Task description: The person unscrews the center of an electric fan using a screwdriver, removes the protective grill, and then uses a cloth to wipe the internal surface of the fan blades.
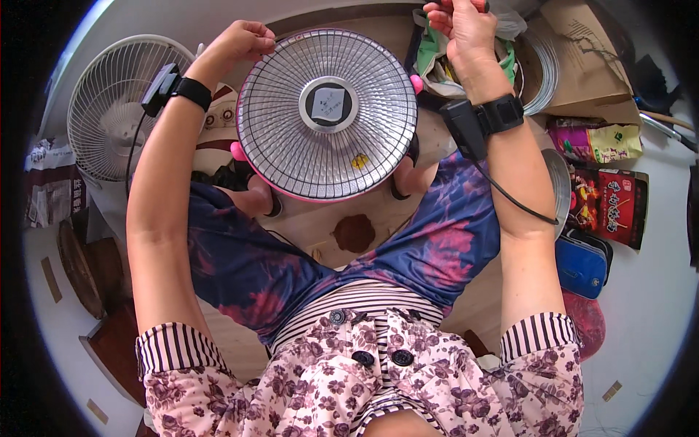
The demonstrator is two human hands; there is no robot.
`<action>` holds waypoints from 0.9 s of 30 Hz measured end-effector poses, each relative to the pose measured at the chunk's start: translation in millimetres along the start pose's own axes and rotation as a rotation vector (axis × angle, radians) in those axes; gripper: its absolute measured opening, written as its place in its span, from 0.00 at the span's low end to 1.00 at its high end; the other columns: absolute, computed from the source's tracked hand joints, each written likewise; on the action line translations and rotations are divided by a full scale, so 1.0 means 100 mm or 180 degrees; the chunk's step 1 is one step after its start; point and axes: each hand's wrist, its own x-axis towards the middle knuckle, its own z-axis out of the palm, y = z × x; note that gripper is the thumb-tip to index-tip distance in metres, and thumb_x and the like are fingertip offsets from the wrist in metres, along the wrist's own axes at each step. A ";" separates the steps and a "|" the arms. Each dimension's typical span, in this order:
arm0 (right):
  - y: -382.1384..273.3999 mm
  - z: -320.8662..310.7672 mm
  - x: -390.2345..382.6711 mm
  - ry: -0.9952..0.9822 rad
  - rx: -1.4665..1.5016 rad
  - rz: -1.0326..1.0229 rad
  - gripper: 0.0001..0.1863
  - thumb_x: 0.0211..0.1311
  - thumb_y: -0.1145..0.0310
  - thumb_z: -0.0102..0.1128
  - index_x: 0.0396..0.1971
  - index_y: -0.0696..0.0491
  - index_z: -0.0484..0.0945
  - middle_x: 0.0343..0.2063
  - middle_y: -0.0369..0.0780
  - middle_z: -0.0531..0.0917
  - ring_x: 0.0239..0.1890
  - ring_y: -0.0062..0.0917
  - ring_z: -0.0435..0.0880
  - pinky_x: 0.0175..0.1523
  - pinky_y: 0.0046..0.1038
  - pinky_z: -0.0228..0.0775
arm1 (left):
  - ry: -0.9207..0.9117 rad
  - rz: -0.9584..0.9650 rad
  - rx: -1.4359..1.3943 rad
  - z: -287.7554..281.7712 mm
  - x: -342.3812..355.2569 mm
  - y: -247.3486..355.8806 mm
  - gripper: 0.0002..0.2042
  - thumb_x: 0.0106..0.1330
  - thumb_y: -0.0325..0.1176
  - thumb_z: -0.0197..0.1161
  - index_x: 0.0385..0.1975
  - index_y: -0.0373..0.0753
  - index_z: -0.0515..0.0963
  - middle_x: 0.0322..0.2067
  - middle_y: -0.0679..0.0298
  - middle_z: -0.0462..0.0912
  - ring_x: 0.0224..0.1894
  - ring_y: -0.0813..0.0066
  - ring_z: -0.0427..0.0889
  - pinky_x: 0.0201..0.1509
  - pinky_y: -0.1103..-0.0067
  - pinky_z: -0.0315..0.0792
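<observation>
A round pink-rimmed fan heater (277, 109) faces up between my legs, with a silver mesh dish and a paper label at its centre. My left hand (250, 42) is closed at the heater's upper-left rim; what its fingertips grip is hidden. My right hand (466, 33), beyond the heater's upper right, has curled fingers around a red and black object (480, 6), cut off by the picture's edge. A green-edged bag (433, 69) with items inside lies beside that hand. Both wrists wear black strapped devices with cables.
A white fan (102, 109) stands at the left near a brown woven item (76, 269). To the right are a wire coil (546, 73), cardboard (590, 51), food packets (604, 207) and a blue case (579, 266). My feet flank the heater.
</observation>
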 end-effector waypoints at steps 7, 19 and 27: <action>0.07 0.00 0.01 -0.0012 -0.0152 -0.0026 0.12 0.53 0.65 0.59 0.25 0.60 0.81 0.18 0.41 0.82 0.14 0.19 0.79 0.21 0.17 0.71 | 0.0095 0.0030 0.0126 0.18 -0.10 0.26 0.04 0.57 0.28 0.61 0.30 0.37 0.79 0.26 0.68 0.79 0.29 0.80 0.76 0.34 0.84 0.71; 0.15 0.30 -0.14 -0.0217 -0.0316 0.0155 0.11 0.53 0.65 0.59 0.25 0.58 0.81 0.16 0.38 0.80 0.14 0.18 0.78 0.21 0.17 0.69 | 0.1010 0.0084 0.1025 0.29 0.13 0.43 0.04 0.47 0.27 0.66 0.24 0.35 0.82 0.25 0.58 0.83 0.31 0.71 0.81 0.37 0.77 0.75; 0.33 0.48 -0.18 -0.0393 -0.0328 0.0352 0.10 0.50 0.66 0.61 0.23 0.58 0.80 0.16 0.40 0.80 0.13 0.19 0.78 0.20 0.19 0.70 | 0.0796 -0.0696 0.0487 0.32 0.26 0.54 0.08 0.48 0.28 0.67 0.27 0.32 0.82 0.29 0.57 0.83 0.32 0.70 0.78 0.37 0.74 0.72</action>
